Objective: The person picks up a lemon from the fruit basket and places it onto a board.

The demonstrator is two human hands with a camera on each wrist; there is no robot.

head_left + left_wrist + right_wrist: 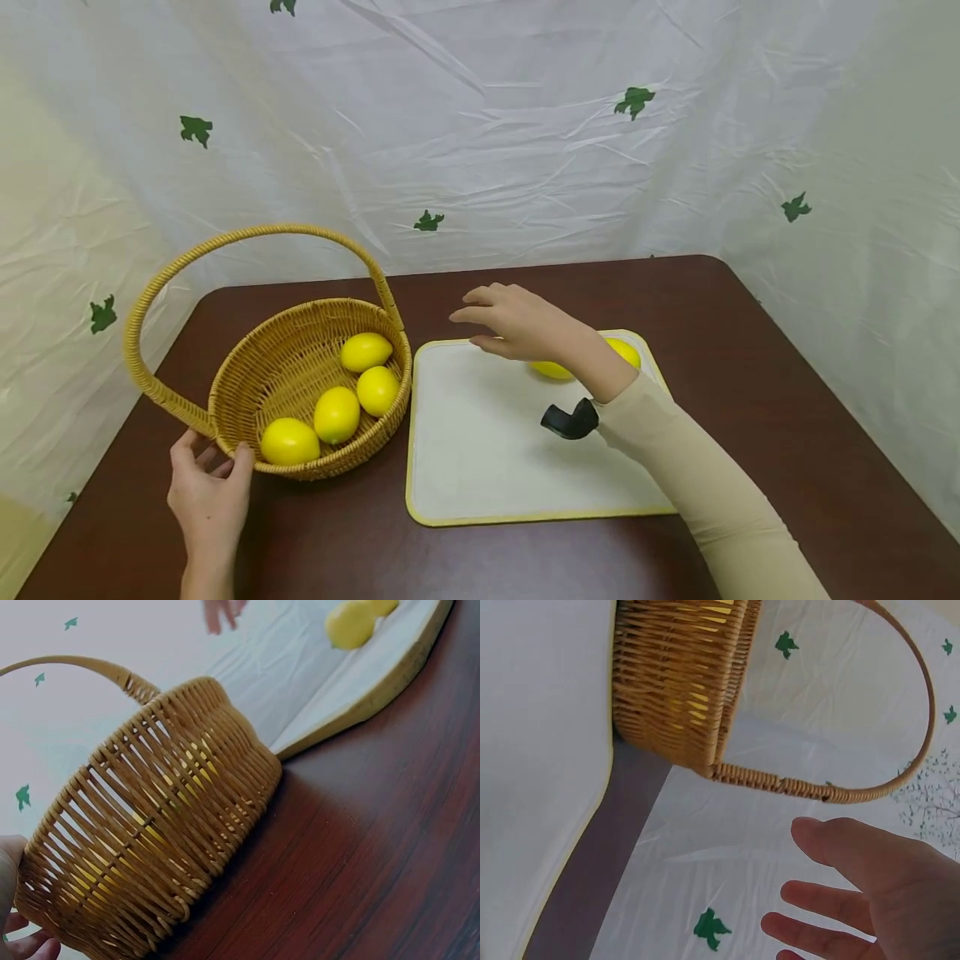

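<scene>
A wicker basket with a tall arched handle stands on the left, with several lemons inside along its right and front side. My left hand grips its rim at the near left, by the foot of the handle, thumb on the rim; in the left wrist view its fingers show at the basket's outer side. My right hand hovers over the far edge of a white mat, fingers apart, holding nothing. Two lemons on the mat are partly hidden behind the right wrist.
The mat has a yellow border and lies right beside the basket on a dark brown table. White sheeting with green leaf shapes hangs behind and at both sides. A black curved piece sticks out at the right wrist.
</scene>
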